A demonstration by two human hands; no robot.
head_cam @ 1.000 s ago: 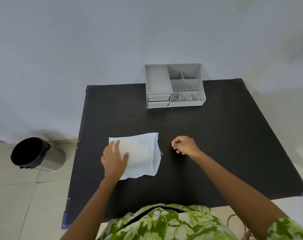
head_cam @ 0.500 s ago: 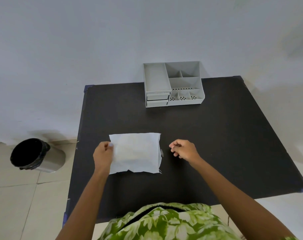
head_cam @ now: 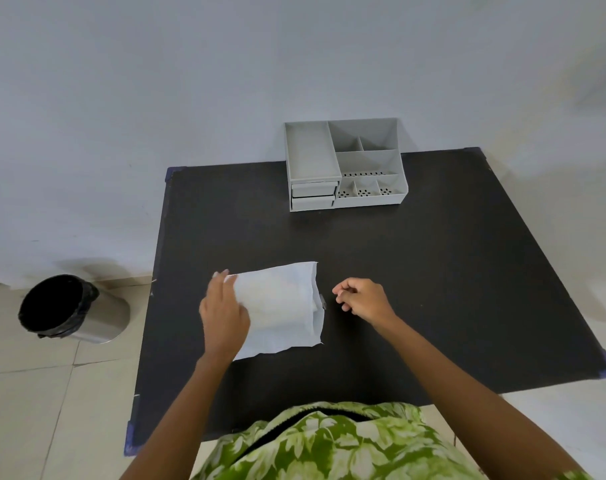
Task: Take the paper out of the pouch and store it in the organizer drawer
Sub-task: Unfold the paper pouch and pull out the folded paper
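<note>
Pouch (head_cam: 280, 308), white and flat, lies on the black table (head_cam: 433, 271), its left end under the left hand (head_cam: 223, 315). That hand rests palm down on the pouch with fingers extended, pressing rather than clasping. Right hand (head_cam: 362, 299) sits just to the right of the pouch, fingers loosely curled, holding nothing; a small dark tab (head_cam: 323, 301) at the pouch's right edge lies between pouch and this hand. No paper visible outside the pouch. Grey organizer (head_cam: 344, 164) stands well beyond both hands at the table's far edge, its two drawers (head_cam: 313, 195) closed. Bin (head_cam: 71, 308) stands on the floor left of the left hand.
</note>
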